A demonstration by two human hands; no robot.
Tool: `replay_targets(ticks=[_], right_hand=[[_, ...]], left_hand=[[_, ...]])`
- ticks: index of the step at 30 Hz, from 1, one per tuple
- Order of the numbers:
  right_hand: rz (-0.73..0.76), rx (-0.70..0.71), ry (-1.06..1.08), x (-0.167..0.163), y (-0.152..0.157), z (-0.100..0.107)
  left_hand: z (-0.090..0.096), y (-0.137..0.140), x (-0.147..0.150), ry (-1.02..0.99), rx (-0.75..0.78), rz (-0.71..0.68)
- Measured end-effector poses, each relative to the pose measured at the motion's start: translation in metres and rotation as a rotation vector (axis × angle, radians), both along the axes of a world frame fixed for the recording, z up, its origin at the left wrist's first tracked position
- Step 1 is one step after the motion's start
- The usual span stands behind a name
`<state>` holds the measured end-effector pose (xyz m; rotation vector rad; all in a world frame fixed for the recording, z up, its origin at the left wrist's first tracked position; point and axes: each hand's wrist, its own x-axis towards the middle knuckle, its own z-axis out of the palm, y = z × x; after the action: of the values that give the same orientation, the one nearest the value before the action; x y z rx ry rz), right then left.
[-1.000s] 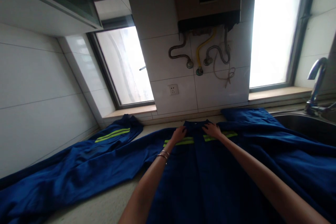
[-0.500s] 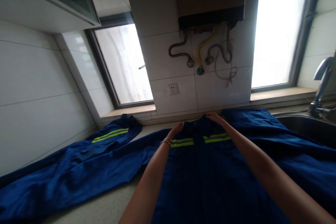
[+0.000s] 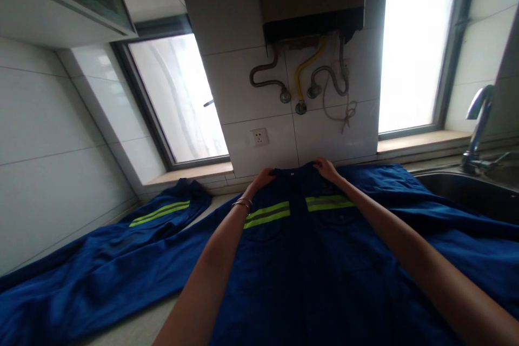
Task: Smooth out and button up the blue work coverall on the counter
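A dark blue work jacket (image 3: 300,270) with yellow-green and grey reflective bands lies spread, front up, over the counter. At the left side of its collar, my left hand (image 3: 264,177) is closed on the cloth; bangles circle that wrist. My right hand (image 3: 325,168) pinches the collar's other side. Between the two hands the collar stretches out, with a small pale label inside. Both sleeves reach outward, the right one toward the sink. Another blue garment (image 3: 162,221) with a similar band lies crumpled at the left.
A sink (image 3: 454,194) with a curved faucet (image 3: 480,108) is at the right. Behind the counter (image 3: 162,316) stands a tiled wall with a socket (image 3: 259,137), pipes (image 3: 300,78) and a water heater (image 3: 312,0). Two windows flank it; a cabinet (image 3: 60,5) hangs upper left.
Both hands have lifted the collar slightly up toward the wall and drawn it wider and flatter. The view has shifted a little to the right.
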<state>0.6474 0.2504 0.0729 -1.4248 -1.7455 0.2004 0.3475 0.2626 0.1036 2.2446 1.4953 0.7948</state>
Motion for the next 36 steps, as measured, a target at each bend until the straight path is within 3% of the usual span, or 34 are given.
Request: replay_targets(ticks=[2, 5, 8, 10, 13, 15, 18, 22, 26, 30, 36], right_hand=[[-0.123, 0.011, -0.138, -0.015, -0.006, -0.014], [-0.330, -0.066, -0.391, -0.041, -0.019, -0.041], [-0.339, -0.204, -0.547, -0.068, -0.027, -0.068], [-0.299, -0.331, -0.561, -0.082, -0.030, -0.084], [-0.258, -0.470, -0.535, -0.092, -0.031, -0.104], [-0.240, -0.471, -0.533, -0.094, -0.032, -0.112], [-0.221, -0.436, -0.512, -0.090, -0.034, -0.114], [-0.120, -0.378, -0.480, -0.071, -0.037, -0.095], [-0.122, -0.236, -0.447, -0.020, -0.038, -0.066], [-0.257, -0.306, -0.529, 0.040, -0.038, -0.054], [-0.229, -0.418, -0.528, 0.079, -0.034, -0.066]], left_hand=[[-0.011, -0.004, 0.009, 0.069, 0.056, 0.028], [-0.046, -0.019, 0.024, 0.286, 0.195, 0.121], [-0.088, -0.035, 0.038, 0.565, 0.285, 0.120], [-0.111, -0.040, 0.044, 0.636, 0.230, 0.057], [-0.129, -0.041, 0.047, 0.610, 0.019, 0.012], [-0.133, -0.038, 0.045, 0.575, -0.099, -0.003], [-0.135, -0.037, 0.041, 0.564, -0.120, -0.020], [-0.140, -0.043, 0.038, 0.572, 0.035, 0.017], [-0.137, -0.052, 0.043, 0.566, 0.276, 0.005], [-0.128, -0.062, 0.070, 0.567, 0.373, -0.089], [-0.134, -0.080, 0.114, 0.543, 0.237, -0.215]])
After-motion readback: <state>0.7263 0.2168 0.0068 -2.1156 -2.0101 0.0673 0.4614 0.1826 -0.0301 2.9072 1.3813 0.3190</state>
